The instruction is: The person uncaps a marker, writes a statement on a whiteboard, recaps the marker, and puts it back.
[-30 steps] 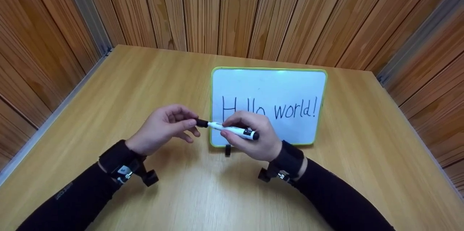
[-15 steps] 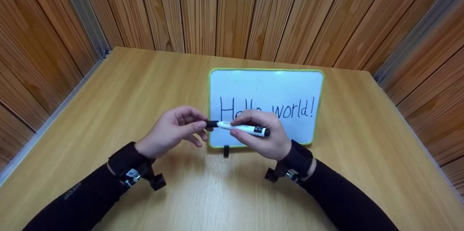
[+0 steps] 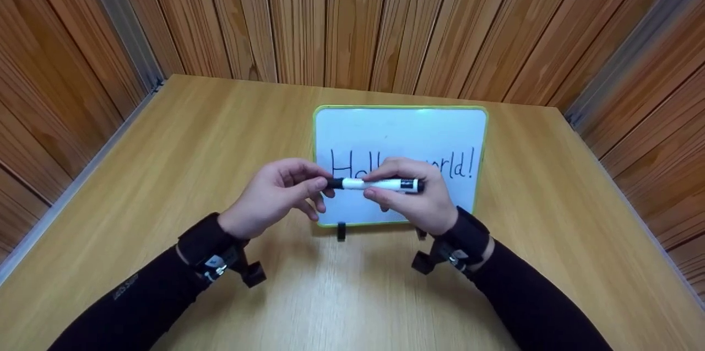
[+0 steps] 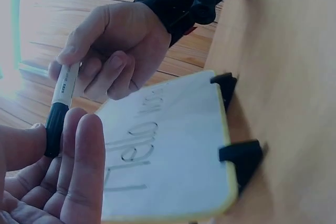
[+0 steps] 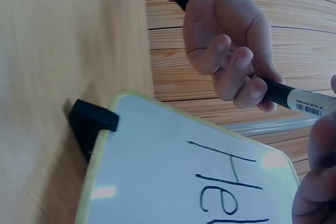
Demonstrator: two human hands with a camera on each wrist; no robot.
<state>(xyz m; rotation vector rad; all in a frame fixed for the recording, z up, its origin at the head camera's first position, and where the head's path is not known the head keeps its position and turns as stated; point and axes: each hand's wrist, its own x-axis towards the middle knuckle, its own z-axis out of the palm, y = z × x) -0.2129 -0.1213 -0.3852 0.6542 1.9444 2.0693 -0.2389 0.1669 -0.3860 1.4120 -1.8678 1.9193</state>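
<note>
A white marker (image 3: 380, 184) with a black cap (image 3: 335, 183) lies level between my two hands, in front of the whiteboard. My left hand (image 3: 283, 194) pinches the black cap between thumb and fingers; the left wrist view shows the cap (image 4: 55, 128) sitting against the white barrel (image 4: 65, 83). Around the barrel curl the thumb and fingers of my right hand (image 3: 416, 194), near the marker's black end. Behind the hands stands the whiteboard (image 3: 396, 125), yellow-green at the rim, bearing handwritten "Hello world!" in dark ink. The hands cover part of the writing in the head view.
Black feet (image 3: 341, 231) prop the whiteboard up on the wooden table (image 3: 231, 125). Wood-panelled walls (image 3: 352, 20) rise behind the table and along both sides. Each wrist wears a black strap (image 3: 465, 232) with a small camera mount.
Both hands have shifted right in the head view with the marker. The marker has turned from slanted to nearly level, and cap and barrel have come together.
</note>
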